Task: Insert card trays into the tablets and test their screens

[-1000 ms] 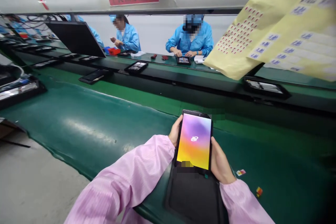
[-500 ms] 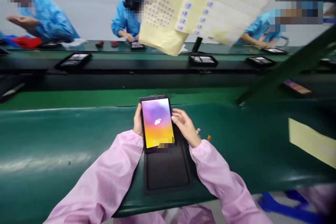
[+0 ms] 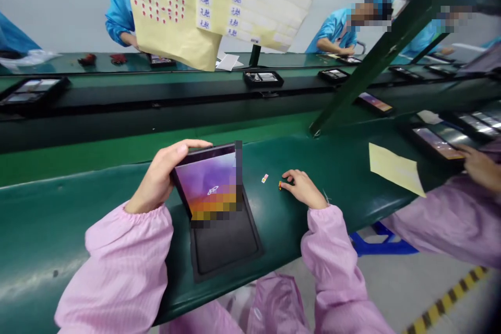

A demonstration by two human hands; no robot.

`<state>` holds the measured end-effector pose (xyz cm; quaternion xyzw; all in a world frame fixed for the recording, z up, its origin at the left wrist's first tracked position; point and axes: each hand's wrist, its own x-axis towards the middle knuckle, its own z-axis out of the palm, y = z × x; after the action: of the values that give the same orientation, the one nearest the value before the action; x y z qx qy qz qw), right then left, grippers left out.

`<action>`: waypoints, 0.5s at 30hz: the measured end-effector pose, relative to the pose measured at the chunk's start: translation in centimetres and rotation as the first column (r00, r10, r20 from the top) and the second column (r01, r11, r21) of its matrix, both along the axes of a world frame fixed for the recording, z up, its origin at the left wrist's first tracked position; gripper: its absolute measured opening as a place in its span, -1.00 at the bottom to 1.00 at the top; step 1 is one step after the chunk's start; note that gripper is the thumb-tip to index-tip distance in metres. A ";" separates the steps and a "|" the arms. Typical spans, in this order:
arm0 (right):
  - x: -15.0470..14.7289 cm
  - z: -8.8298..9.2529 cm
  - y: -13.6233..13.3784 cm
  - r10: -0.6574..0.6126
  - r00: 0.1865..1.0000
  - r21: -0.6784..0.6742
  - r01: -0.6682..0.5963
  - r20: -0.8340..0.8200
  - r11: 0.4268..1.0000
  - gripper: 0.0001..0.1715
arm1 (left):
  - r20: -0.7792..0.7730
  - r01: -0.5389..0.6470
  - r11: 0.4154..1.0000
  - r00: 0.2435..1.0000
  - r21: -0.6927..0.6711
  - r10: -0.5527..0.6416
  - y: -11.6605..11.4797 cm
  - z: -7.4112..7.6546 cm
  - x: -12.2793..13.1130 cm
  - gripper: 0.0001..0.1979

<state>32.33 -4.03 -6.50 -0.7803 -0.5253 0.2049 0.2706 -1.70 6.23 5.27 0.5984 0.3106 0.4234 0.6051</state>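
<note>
My left hand (image 3: 160,175) grips a lit phone (image 3: 207,182) by its top left edge, tilting it over a black tray (image 3: 227,245) on the green belt (image 3: 97,209). The phone's screen glows purple and orange. My right hand (image 3: 303,188) rests on the belt to the right of the tray, fingers curled and touching a tiny orange and black part (image 3: 281,185). A small pink and white card (image 3: 265,178) lies just left of that part, between the phone and my right hand.
Yellow label sheets (image 3: 219,5) hang overhead. A yellow paper (image 3: 395,169) lies on the belt at right, by a co-worker's hand (image 3: 479,167) in a pink sleeve on another phone. A green strut (image 3: 376,57) slants down. Trays (image 3: 263,79) line the far belt, where people in blue work.
My right hand left the phone and moved right to the small orange part on the belt. My left hand now holds the phone alone, tilted. The view swung right.
</note>
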 end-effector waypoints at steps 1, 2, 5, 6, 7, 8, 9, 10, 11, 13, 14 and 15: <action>0.2 -0.2 -0.1 0.016 1.000 -0.013 -0.016 -0.002 1.000 -0.81 | -0.056 -0.009 0.998 0.998 0.064 0.013 -0.5 0.8 0.0 -0.63; 0.4 -0.4 -0.1 0.031 0.999 -0.019 -0.031 -0.007 0.999 -0.81 | -0.110 -0.015 0.992 0.993 0.128 0.029 -1.0 1.5 0.1 -0.66; 0.8 -0.8 0.1 0.065 0.997 -0.014 -0.065 -0.044 0.998 -0.85 | -0.246 -0.032 0.952 0.963 0.303 0.111 -2.5 3.0 0.4 -0.70; 0.8 -0.8 0.2 0.075 0.995 -0.011 -0.076 -0.067 0.997 -0.85 | -0.274 -0.044 0.937 0.951 0.347 0.146 -2.9 3.2 0.6 -0.71; 0.8 -0.7 0.3 0.085 0.992 -0.008 -0.086 -0.096 0.996 -0.83 | -0.291 -0.063 0.924 0.939 0.378 0.183 -3.3 3.3 0.8 -0.71; 0.8 -0.6 0.3 0.096 0.987 -0.006 -0.097 -0.133 0.995 -0.80 | -0.298 -0.087 0.914 0.929 0.397 0.218 -3.5 3.3 1.0 -0.72; 0.8 -0.3 0.2 0.107 0.979 -0.001 -0.109 -0.175 0.994 -0.76 | -0.301 -0.108 0.906 0.922 0.408 0.245 -3.8 3.3 1.1 -0.73; 0.7 0.0 0.1 0.118 0.969 0.007 -0.120 -0.219 0.993 -0.71 | -0.300 -0.124 0.900 0.916 0.417 0.265 -3.9 3.1 1.3 -0.75; 0.6 0.4 0.0 0.130 0.956 0.022 -0.129 -0.264 0.991 -0.67 | -0.294 -0.137 0.895 0.914 0.425 0.280 -4.0 3.0 1.5 -0.77; 0.3 1.3 -0.5 0.153 0.927 0.074 -0.135 -0.343 0.988 -0.60 | -0.263 -0.156 0.880 0.918 0.448 0.297 -4.1 2.7 1.9 -0.82; 0.1 1.8 -0.7 0.163 0.913 0.110 -0.130 -0.374 0.985 -0.59 | -0.239 -0.161 0.870 0.924 0.465 0.299 -4.2 2.6 2.1 -0.84; -0.2 2.4 -0.9 0.171 0.901 0.150 -0.120 -0.400 0.981 -0.58 | -0.212 -0.168 0.859 0.930 0.483 0.301 -4.2 2.5 2.3 -0.85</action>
<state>32.17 -4.92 -4.15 -0.6604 -0.5249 0.3516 0.4057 0.61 2.04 7.73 0.7347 0.3560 0.4665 0.3405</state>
